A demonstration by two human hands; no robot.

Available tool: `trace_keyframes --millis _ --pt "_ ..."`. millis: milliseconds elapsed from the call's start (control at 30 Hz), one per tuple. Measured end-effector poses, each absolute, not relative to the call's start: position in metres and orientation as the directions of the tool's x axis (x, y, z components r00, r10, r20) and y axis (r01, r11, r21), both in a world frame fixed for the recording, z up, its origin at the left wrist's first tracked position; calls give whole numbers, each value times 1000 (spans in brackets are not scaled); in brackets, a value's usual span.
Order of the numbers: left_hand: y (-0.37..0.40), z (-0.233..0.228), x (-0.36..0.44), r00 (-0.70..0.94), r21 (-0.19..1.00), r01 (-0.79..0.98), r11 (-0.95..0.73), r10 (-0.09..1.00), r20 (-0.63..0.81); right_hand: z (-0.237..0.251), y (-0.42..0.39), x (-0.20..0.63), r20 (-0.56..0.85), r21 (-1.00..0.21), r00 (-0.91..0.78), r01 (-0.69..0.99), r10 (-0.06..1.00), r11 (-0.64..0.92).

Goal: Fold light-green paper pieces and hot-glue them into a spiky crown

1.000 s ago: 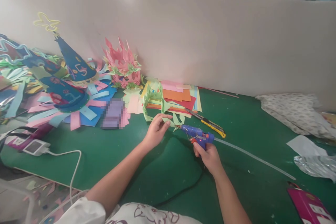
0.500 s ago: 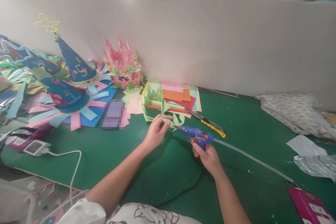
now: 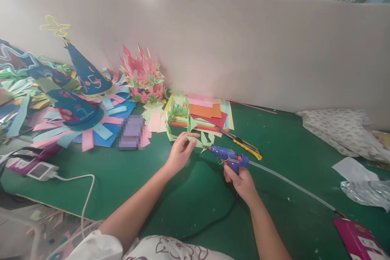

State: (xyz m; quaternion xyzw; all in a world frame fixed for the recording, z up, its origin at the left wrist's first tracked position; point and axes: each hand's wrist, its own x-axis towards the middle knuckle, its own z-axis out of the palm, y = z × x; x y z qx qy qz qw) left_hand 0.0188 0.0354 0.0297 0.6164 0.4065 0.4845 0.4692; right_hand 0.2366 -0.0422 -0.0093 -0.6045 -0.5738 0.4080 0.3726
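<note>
My right hand [image 3: 240, 178] is wrapped round a blue hot glue gun [image 3: 227, 155], whose nozzle points left. A long translucent glue stick [image 3: 289, 183] trails out of its back end. The nozzle tip is at the end of a pale green paper piece [image 3: 197, 143], pinched between the thumb and fingers of my left hand [image 3: 182, 150]. Just behind that hand stands a green paper crown [image 3: 178, 115]; I cannot tell whether the pinched piece is joined to it. Small green paper leaves [image 3: 209, 138] lie beyond the nozzle.
A yellow utility knife [image 3: 243, 146] lies right of stacked coloured paper [image 3: 210, 110]. Pink paper crowns [image 3: 143, 75] and blue cone hats [image 3: 88, 75] stand at the left. A phone [image 3: 131, 132], a white charger [image 3: 42, 171] and a cloth [image 3: 338, 130] are also on the green table [image 3: 122, 187].
The glue gun and my right hand have shifted very slightly to the right. My left hand stays nearly in place with the green paper piece.
</note>
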Motion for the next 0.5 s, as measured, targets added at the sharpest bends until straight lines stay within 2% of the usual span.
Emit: trace_keyframes --millis 500 --pt "38 31 15 191 975 62 -214 961 199 -10 -42 239 -52 -904 31 424 998 -60"
